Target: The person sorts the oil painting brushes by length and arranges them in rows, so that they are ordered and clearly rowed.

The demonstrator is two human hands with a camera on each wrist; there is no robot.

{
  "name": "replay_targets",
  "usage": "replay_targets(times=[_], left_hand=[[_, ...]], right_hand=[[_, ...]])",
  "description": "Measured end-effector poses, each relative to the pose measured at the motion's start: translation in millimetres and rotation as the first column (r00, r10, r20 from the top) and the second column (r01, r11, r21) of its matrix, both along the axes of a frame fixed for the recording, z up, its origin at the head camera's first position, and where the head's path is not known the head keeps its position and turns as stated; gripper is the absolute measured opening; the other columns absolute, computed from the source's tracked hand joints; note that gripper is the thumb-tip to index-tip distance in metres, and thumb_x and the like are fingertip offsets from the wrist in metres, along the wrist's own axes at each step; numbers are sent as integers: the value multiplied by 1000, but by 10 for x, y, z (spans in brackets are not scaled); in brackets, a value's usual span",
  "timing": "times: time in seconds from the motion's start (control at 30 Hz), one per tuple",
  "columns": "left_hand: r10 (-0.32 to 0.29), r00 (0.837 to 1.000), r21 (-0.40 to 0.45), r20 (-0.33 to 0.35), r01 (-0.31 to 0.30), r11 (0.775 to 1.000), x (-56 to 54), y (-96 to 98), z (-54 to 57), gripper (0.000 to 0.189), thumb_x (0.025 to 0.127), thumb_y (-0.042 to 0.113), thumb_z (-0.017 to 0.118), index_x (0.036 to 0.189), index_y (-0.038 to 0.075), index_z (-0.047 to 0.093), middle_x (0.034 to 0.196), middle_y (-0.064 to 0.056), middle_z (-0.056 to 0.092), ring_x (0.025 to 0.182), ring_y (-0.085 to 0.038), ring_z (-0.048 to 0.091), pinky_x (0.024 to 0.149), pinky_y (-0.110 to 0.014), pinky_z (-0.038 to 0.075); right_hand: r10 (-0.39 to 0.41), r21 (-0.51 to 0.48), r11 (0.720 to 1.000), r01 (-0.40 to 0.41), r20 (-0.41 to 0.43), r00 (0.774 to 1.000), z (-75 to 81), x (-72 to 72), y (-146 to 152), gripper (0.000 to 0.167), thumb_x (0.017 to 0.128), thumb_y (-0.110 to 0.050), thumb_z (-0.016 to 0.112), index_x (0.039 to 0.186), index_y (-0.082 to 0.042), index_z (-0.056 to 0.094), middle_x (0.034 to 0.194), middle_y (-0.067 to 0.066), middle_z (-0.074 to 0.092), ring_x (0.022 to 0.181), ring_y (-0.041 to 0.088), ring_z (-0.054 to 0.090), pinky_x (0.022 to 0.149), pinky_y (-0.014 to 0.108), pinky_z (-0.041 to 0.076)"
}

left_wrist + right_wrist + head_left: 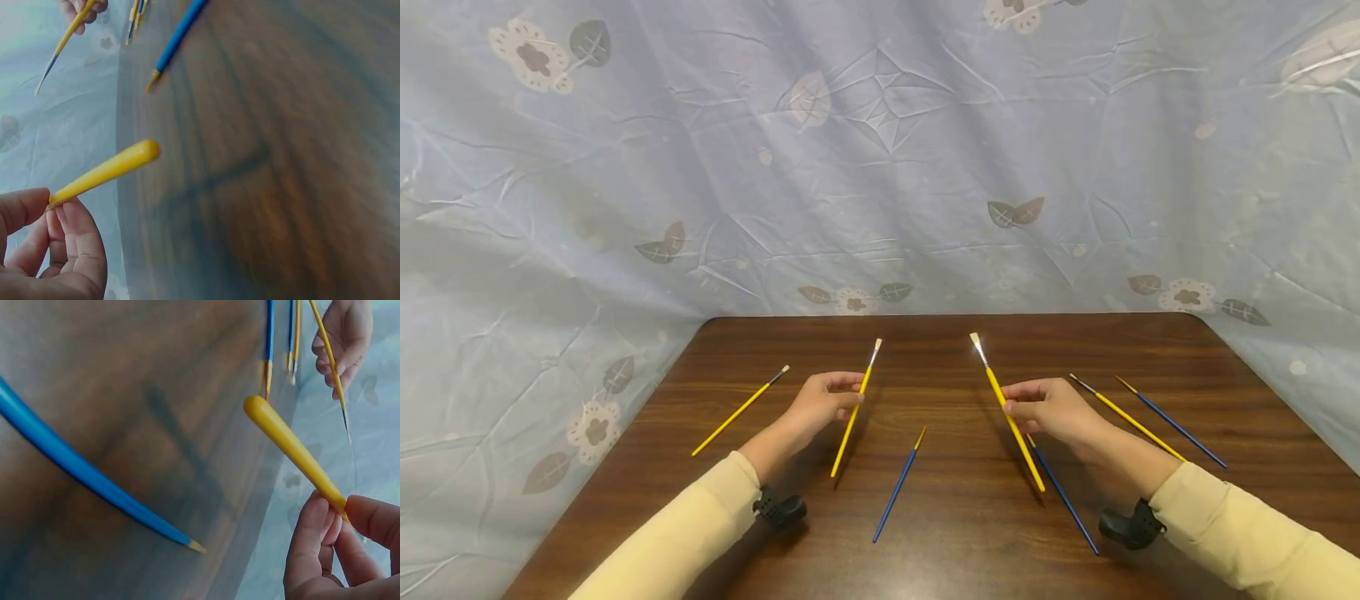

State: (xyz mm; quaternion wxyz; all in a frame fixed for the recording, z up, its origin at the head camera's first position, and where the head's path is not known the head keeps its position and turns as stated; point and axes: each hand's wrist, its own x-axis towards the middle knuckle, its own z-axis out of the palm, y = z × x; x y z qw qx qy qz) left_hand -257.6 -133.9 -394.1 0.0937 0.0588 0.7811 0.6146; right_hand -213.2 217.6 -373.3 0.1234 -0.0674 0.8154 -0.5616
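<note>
Noted in left hand point(820, 408), pinched between thumb and fingers: a yellow-handled paintbrush point(847, 433) with pale bristles, raised off the dark wood-grain tabletop point(962, 533). Noted in right hand point(1056, 408), likewise pinched: a broader-headed flat brush point(1021, 442), yellow-handled, also clear of the surface. Both bristle ends directed toward the floral-patterned cloth point(887, 208). Lying between the hands: a blue-handled brush point(898, 487). Lying below the right-hand brush, with a gap visible in the right wrist view: a second blue brush point(1063, 495). Lying to the outer left: a thin yellow brush point(740, 411); to the outer right, a slim yellow brush point(1127, 417) and a third blue brush point(1172, 422). Step in hand, as judged: handling both raised brushes at once. Recommended: pinch lightly at mid-handle, well away from bristles; level both handles before any lowering. Principal risk, as judged: catching the second blue brush; shift sideways for clearance first.
</note>
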Motion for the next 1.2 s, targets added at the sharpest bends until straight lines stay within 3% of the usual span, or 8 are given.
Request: replay_targets(times=[0.13, 0.23, 0.47, 0.63, 0.83, 1.07, 1.2], left_hand=[[4, 1000, 41, 11, -5, 999, -67, 90, 27, 39, 92, 3, 63, 130, -4, 58, 118, -22, 61, 102, -32, 61, 88, -46, 52], [9, 1000, 78, 19, -10, 997, -124, 166, 43, 40, 93, 6, 63, 131, -2, 57, 120, -23, 62, 110, -38, 58, 89, -44, 53], [42, 997, 154, 66, -51, 987, -274, 362, 44, 42, 93, 9, 64, 134, 4, 55, 116, -21, 64, 105, -41, 61, 70, -32, 59], [48, 994, 162, 93, -63, 985, -387, 481, 44, 44, 94, 10, 63, 137, 8, 54, 112, -13, 67, 101, -34, 64, 67, -33, 59], [27, 991, 177, 128, -50, 983, -551, 608, 17, 44, 95, 7, 61, 138, 5, 52, 117, -17, 65, 100, -30, 65, 71, -35, 59], [17, 988, 206, 154, -49, 977, -730, 720, 19, 48, 95, 4, 60, 141, 4, 48, 126, -23, 60, 115, -40, 57, 70, -32, 59], [39, 985, 191, 168, -72, 979, -822, 734, 9, 46, 95, 3, 60, 140, 5, 49, 125, -21, 61, 116, -40, 56, 73, -34, 59]], right_hand=[[-16, -31, 999, 16, 19, 1000, 56, -132, -21, 47, 95, -14, 63, 133, 10, 51, 129, 27, 54, 110, 34, 59, 90, 43, 53], [-16, -50, 999, 17, 18, 1000, 96, -245, -42, 47, 96, -12, 62, 134, 11, 49, 128, 27, 55, 113, 36, 58, 94, 47, 50], [-101, -129, 986, 109, 66, 993, 129, -519, -114, 44, 93, -8, 65, 130, 12, 52, 110, 16, 67, 89, 14, 66, 86, 35, 55], [-129, -151, 979, 140, 83, 988, 119, -693, -146, 46, 93, -6, 65, 132, 12, 50, 106, 14, 70, 85, 14, 67, 82, 33, 57], [-119, -221, 964, 147, 134, 984, 95, -904, -179, 45, 94, -4, 62, 134, 11, 47, 90, 2, 70, 83, 15, 67, 82, 35, 57], [-113, -209, 967, 148, 170, 979, 39, -1082, -169, 47, 96, -7, 61, 138, 8, 45, 123, 21, 61, 95, 19, 66, 91, 38, 53], [-106, -204, 968, 144, 188, 976, -4, -1160, -184, 50, 96, -7, 61, 141, 7, 43, 132, 25, 54, 95, 18, 65, 92, 37, 52]])
